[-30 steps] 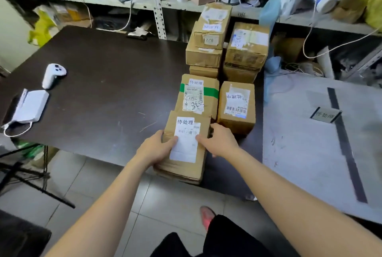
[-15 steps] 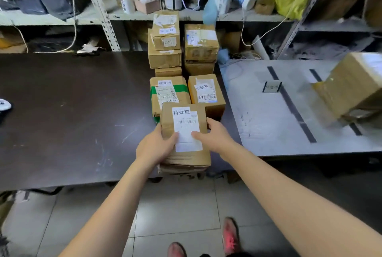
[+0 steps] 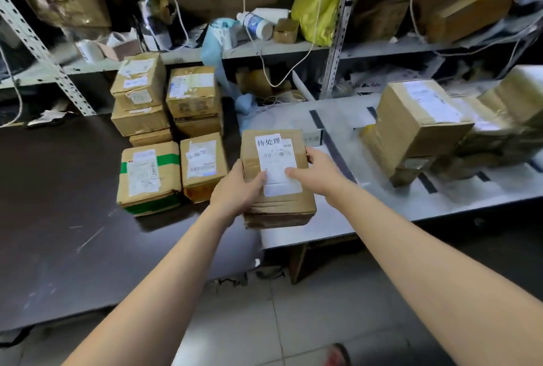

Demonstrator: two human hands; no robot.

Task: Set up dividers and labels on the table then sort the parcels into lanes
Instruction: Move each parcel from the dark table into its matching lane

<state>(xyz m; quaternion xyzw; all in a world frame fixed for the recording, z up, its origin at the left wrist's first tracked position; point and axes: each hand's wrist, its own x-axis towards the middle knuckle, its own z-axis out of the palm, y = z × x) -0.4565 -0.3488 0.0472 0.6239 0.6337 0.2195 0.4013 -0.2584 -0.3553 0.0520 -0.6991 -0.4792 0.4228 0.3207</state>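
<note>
Both hands (image 3: 239, 186) (image 3: 316, 171) grip the labelled parcel (image 3: 276, 177) by its sides.

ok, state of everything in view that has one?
待处理 parcel: sealed, label up, held by both hands.
left hand: grips parcel's left side.
right hand: grips parcel's right side.
green-taped parcel: sealed, lying on dark table.
rear parcel stacks: stacked on dark table.
tape divider: stuck flat on grey table.
white bottle: lying on its side on shelf.

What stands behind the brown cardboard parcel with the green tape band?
A stack of three brown cardboard parcels. The green-banded parcel covers most of the lowest one, so only its upper edge shows.
</note>
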